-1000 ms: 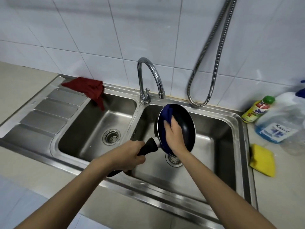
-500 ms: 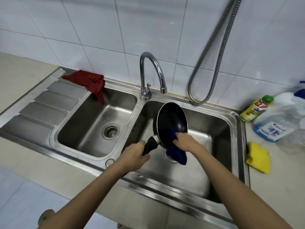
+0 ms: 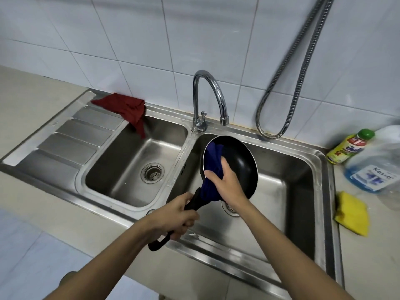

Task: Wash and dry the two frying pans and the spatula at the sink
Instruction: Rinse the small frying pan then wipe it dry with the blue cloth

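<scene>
While the left hand (image 3: pixel 173 215) clenches the handle at lower centre, the frying pan (image 3: pixel 238 163) tilts over the right basin, long axis running up-right from that grip, and the right hand (image 3: pixel 227 180) fingers press a blue cloth (image 3: pixel 213 161) into its near-left interior.

wall (image 3: pixel 129 40): white tile | counter (image 3: pixel 32 100): beige | floor (image 3: pixel 26 252): pale tile

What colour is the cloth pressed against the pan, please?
Dark blue cloth, seen in the head view.
</scene>
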Demonstrator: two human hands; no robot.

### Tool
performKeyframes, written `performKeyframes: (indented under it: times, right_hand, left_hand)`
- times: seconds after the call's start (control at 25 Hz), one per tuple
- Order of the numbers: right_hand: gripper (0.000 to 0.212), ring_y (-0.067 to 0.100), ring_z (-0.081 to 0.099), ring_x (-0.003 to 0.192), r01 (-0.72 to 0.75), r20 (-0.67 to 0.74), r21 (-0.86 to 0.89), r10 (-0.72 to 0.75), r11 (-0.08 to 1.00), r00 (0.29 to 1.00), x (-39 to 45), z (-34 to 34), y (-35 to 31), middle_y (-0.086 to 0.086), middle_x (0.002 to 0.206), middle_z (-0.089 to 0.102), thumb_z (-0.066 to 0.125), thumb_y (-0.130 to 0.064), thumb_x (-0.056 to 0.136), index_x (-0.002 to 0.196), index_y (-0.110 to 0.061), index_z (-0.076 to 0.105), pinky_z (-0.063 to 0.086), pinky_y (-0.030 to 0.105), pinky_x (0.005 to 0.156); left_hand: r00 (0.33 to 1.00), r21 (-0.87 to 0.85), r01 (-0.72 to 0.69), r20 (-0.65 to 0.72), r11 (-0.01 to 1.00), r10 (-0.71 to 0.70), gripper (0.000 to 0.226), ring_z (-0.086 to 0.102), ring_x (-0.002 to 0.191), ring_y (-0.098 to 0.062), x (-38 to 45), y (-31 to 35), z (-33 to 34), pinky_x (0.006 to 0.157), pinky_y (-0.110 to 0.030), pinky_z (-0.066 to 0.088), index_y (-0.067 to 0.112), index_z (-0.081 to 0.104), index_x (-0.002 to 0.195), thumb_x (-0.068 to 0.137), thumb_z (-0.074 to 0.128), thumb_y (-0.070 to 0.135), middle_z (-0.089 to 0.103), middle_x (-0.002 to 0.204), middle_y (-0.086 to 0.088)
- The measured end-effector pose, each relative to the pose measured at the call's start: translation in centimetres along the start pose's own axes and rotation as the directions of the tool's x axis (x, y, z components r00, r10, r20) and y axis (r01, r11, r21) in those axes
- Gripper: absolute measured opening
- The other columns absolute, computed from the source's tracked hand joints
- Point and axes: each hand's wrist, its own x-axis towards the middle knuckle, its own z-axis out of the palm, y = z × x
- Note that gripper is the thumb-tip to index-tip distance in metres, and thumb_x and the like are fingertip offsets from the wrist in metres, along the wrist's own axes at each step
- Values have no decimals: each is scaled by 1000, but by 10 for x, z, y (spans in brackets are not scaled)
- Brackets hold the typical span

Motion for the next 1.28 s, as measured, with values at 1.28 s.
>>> performKeyframes:
  times: [1.28]
  right_hand:
    - [47, 41, 57, 94, 83, 65, -984, -114, 155, 991, 38, -50, 16, 25, 100, 60, 59, -6, 75, 122, -2, 56, 48, 44, 80]
  left_hand:
    - [998, -63, -57, -26, 996, 55, 20, 32, 38, -9, -10, 14, -22, 33, -19, 27, -3, 42, 109, 90, 49, -1, 41, 61, -2]
